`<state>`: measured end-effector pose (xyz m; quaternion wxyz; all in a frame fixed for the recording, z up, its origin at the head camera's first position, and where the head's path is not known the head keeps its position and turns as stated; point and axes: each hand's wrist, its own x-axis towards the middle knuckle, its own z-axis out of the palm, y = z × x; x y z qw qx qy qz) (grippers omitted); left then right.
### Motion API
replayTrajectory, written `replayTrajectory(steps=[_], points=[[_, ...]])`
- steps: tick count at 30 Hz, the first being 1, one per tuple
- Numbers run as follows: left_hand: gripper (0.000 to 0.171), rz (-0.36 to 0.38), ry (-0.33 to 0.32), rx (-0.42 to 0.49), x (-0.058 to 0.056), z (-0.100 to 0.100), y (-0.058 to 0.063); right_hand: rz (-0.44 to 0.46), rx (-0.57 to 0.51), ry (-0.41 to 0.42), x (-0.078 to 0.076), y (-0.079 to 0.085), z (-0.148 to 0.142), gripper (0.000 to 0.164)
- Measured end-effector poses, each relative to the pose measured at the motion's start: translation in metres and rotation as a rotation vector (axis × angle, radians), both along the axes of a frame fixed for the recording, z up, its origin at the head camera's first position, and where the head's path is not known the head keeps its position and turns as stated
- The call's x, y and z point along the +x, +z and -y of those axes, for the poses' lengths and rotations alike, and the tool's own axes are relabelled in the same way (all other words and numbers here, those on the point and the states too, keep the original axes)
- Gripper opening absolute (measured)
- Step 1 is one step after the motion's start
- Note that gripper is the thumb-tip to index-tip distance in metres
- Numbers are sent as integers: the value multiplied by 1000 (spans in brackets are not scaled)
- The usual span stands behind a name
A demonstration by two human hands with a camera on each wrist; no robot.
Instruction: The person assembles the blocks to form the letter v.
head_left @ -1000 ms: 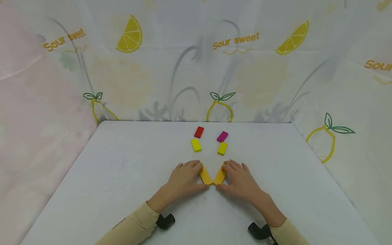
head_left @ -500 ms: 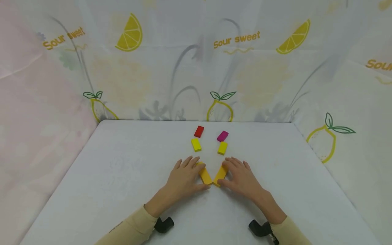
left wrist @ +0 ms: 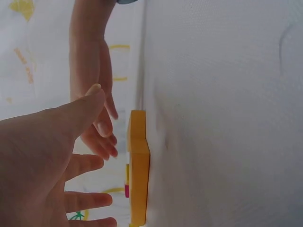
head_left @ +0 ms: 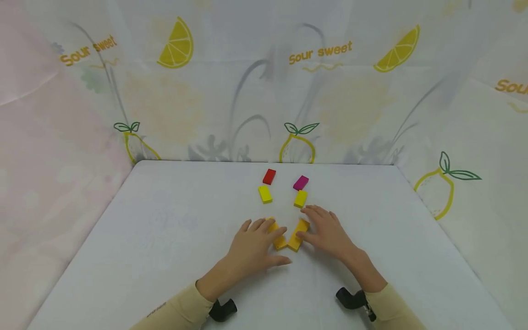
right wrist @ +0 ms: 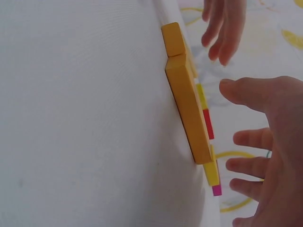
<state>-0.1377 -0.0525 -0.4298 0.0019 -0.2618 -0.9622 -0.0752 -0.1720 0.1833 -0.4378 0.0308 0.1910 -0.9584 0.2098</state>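
CAUTION: accidental contact is your main risk. Your L hand hovers w/ its index finger crossing above the L orange blk; if you drop the wrist or sweep sideways, the fingertip may skew that blk. The R orange blk would probably shift too, since the near ends of the pair meet, or nearly so, in a V. Same hazard opposite: your R hand has its thumb over the R orange blk and its fingertips near the R yellow blk, so a fwd reach could knock the latter out of pos. Lift vertically before any lateral move. The L yellow blk, red blk and magenta blk lie farther fwd and should be at lower risk. Grip status: both hands wide, fingers loosely extended, nothing held; wrist views show fingertips clear of both orange pcs. Pos. rel. to grip: the L orange blk lies flat on the white table under the L index, w/ the L thumb beyond its near end; the R orange blk lies flat under the R thumb tip, inboard of the palm.
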Motion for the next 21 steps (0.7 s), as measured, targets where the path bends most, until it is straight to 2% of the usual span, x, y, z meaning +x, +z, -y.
replayTrajectory(steps=[9,15,21], points=[[75,-19,-13,-45,11,-6,9,-4,-26,-12,-4,4,-3,63],[73,6,-35,-74,15,-13,7,-35,-11,-16,-8,5,-7,61],[74,-26,-23,-129,19,-19,5,-49,-5,-12,-12,5,-8,59]])
